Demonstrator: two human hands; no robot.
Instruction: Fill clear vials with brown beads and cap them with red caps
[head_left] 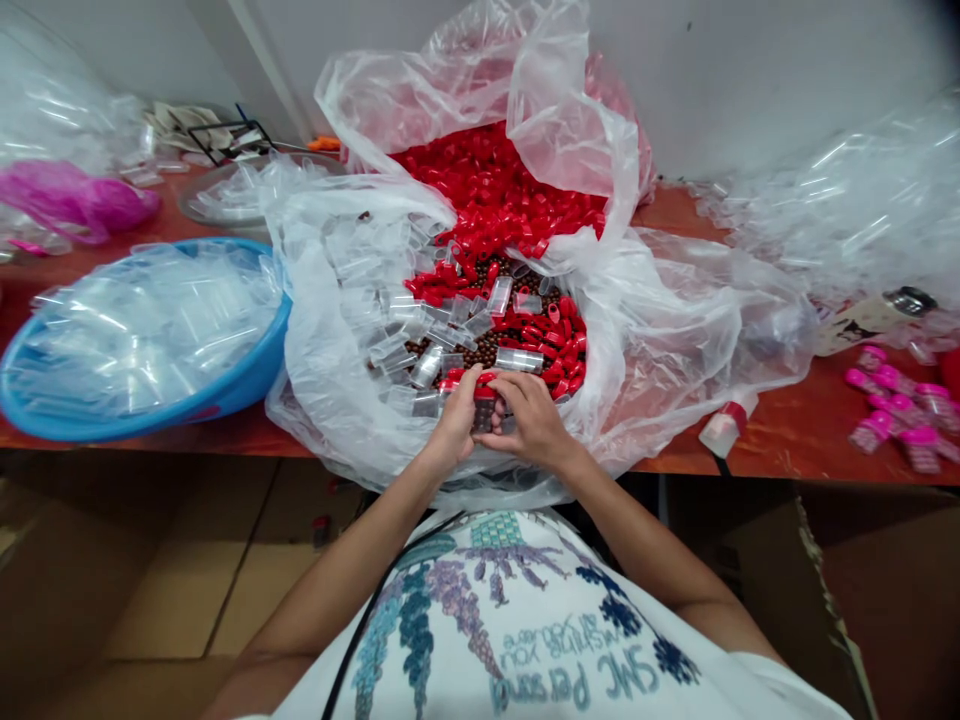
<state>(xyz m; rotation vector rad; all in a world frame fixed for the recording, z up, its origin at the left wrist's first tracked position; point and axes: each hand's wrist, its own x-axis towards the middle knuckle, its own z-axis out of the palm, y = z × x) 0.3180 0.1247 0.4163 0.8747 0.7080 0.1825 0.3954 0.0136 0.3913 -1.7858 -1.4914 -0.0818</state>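
On the left, one blue basin [281, 325], heaped with clear plastic pieces. Centre: one open plastic bag [319, 330]; loose clear containers [426, 368] at its left, many seemingly unfilled. Near centre, left hand [450, 422]: fingers closed against the left side of one red-topped container [484, 408], dark contents showing; seating of its top, cannot tell. Brown balls [487, 346], loose, just beyond it; red caps in bulk [499, 185], farther off. Right hand [529, 415]: fingers bent, closed on the container's right side and top. Loose red caps [551, 345], unfitted, beside it. Right, near edge: one red-and-white item [724, 428]. Far right: pink-topped containers [892, 405], apparently filled and closed. Judged overall: one container well advanced, plenty of loose parts remaining.
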